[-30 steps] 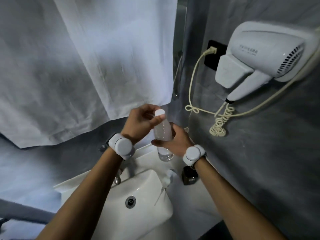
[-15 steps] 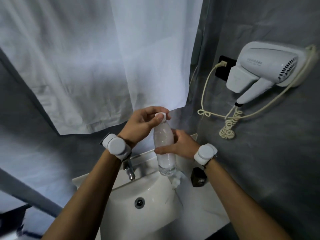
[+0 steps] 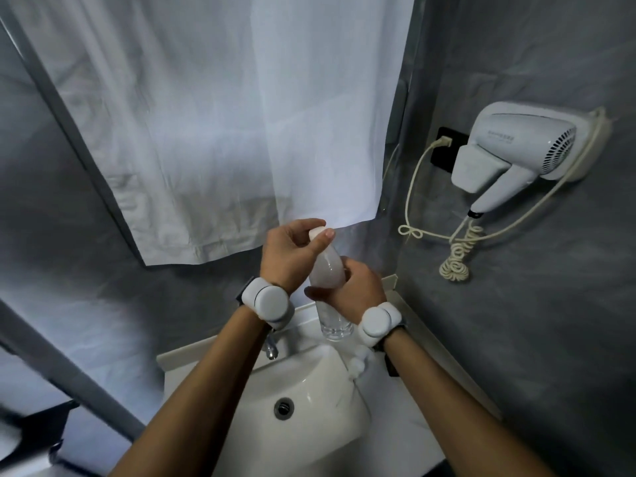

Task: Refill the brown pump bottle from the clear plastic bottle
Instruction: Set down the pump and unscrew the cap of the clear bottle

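Clear bottle (image 3: pixel 327 273) upright over sink (image 3: pixel 327 394), right hand (image 3: pixel 356 290) wrapped round its middle, left hand (image 3: pixel 285 256) pinching cap (image 3: pixel 316 232); brown bottle (image 3: pixel 391 368) peeks beside right wrist; steady the body without squeezing, twist cap only.

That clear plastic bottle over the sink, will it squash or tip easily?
Probably squashy: the clear plastic bottle looks thin-walled, so the right hand's grip round its middle may dent it. Tall and narrow, it would likely tip if stood on the sink rim.
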### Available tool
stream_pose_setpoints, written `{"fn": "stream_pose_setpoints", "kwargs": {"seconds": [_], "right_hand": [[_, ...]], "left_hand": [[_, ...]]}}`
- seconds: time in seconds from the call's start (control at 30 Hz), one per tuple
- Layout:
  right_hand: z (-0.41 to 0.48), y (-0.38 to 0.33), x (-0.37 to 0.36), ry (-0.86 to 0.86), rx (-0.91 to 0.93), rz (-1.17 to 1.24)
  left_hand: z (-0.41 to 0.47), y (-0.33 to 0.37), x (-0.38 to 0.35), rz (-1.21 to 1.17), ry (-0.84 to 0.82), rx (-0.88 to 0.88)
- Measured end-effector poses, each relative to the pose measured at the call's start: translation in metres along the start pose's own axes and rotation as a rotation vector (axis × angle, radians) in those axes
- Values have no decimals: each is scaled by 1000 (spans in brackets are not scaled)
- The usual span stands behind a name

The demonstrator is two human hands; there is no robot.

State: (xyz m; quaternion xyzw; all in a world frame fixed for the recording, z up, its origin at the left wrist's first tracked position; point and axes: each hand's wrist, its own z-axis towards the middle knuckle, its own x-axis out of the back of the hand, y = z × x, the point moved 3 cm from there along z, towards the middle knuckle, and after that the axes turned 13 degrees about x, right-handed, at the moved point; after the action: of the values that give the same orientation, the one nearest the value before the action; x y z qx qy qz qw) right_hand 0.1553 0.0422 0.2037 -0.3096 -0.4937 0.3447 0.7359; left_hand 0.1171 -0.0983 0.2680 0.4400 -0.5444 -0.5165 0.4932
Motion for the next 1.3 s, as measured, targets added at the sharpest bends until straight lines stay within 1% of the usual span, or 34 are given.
{"fn": "stream_pose_setpoints", "kwargs": {"seconds": [0.07, 0.23, 0.3, 0.37, 0.47, 0.63, 0.7, 0.8, 0.87, 0.93, 1.07, 1.13, 1.2, 1.3], "right_hand": [[2, -1, 1, -52, -4, 10], [7, -3, 7, -212, 5, 55], [6, -5, 10, -255, 20, 55], [6, -6, 10, -254, 29, 53], [2, -8, 4, -209, 23, 59], [-5, -11, -8, -94, 25, -4], [-7, -12, -11, -54, 28, -42], [-8, -14, -15, -18, 35, -115], [-7, -13, -15, -12, 27, -113], [-3, -12, -14, -66, 13, -46], [1, -11, -4, -258, 19, 64], [3, -12, 0, -323, 34, 87], [5, -12, 1, -352, 47, 86], [7, -9, 2, -362, 55, 88]], "left_hand": [[1, 2, 2, 41, -51, 6], [-3, 13, 15, 112, -348, -27], [-7, 16, 19, 118, -388, -38], [-10, 18, 21, 101, -359, -29], [-13, 17, 21, 66, -269, -6], [-13, 6, 19, 26, -5, 69], [-12, 2, 18, 23, 69, 86], [-13, -2, 18, 20, 123, 72], [-14, -2, 17, 14, 115, 49], [-14, 1, 19, 24, 44, 24], [-12, 12, 27, 66, -300, -3], [-12, 16, 30, 104, -428, -38], [-13, 18, 30, 164, -472, -88], [-13, 18, 27, 184, -481, -131]]}}
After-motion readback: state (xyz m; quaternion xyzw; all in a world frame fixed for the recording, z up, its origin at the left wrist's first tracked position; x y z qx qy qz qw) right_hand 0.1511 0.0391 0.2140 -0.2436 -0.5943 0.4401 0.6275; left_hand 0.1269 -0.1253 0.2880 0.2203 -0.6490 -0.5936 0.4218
